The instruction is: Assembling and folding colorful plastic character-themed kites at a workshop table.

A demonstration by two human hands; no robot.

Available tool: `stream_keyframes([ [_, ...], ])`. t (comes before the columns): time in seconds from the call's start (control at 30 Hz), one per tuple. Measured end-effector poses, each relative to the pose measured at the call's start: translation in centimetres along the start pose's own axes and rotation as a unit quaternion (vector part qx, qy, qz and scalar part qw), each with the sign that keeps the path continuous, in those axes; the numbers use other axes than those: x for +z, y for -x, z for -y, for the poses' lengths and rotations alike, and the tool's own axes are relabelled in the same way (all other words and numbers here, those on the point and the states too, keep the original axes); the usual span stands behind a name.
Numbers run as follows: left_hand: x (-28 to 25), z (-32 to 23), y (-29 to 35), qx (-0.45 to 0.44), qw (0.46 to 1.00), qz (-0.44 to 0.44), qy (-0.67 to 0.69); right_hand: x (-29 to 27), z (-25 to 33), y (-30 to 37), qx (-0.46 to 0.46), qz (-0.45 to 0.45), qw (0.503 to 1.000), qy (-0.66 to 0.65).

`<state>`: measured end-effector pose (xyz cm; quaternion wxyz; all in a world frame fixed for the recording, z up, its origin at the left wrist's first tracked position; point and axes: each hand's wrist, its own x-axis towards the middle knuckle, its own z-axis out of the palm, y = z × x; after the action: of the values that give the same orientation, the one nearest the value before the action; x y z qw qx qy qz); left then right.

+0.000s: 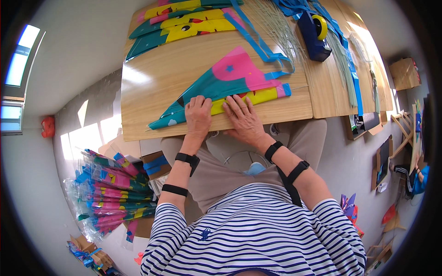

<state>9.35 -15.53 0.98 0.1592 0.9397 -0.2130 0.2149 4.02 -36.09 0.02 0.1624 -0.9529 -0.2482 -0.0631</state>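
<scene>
I have a thin, shiny plastic sheet of teal, pink and yellow (200, 86) on the pale wood bench (156, 76). It is left of the dark blue tape holder with the yellow roll (312, 42), and closer to me than that holder. The sheet is right under both of my hands. Its long way goes slantwise, from a thin teal point well left of the tape holder to a wide end much nearer to it. My left grip (198, 114) is closer to the thin point. My right grip (242, 115) is closer to the wide end and the tape holder.

The fingers of my left grip are bent down on the sheet; I can't tell if they pinch any of it. My right grip is loose, with fingers spread on the yellow strip, pressing and not wrapped round anything that I can see.

The sheet looks like a long triangle. The big pink part has a blue star, and a pale cloud sits by the thin point. The yellow strip on my side looks folded or rolled, and ends in pink and blue.
</scene>
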Motion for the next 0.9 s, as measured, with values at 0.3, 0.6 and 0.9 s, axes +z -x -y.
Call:
stream_keyframes([
  [0.3, 0.4, 0.3, 0.1, -0.013, 1.000, -0.018, 0.011, -1.1, 0.2, -0.6, 0.012, 0.034, 0.999, 0.037],
  [0.6, -0.4, 1.4, 0.7, -0.039, 0.998, -0.028, 0.044, -1.2, -0.1, -1.2, 0.018, 0.064, 0.998, 0.013],
  [0.9, -3.7, 7.3, 2.2, -0.132, 0.991, -0.026, 0.012, -1.2, -0.2, -1.2, 0.025, 0.070, 0.997, 0.029],
])
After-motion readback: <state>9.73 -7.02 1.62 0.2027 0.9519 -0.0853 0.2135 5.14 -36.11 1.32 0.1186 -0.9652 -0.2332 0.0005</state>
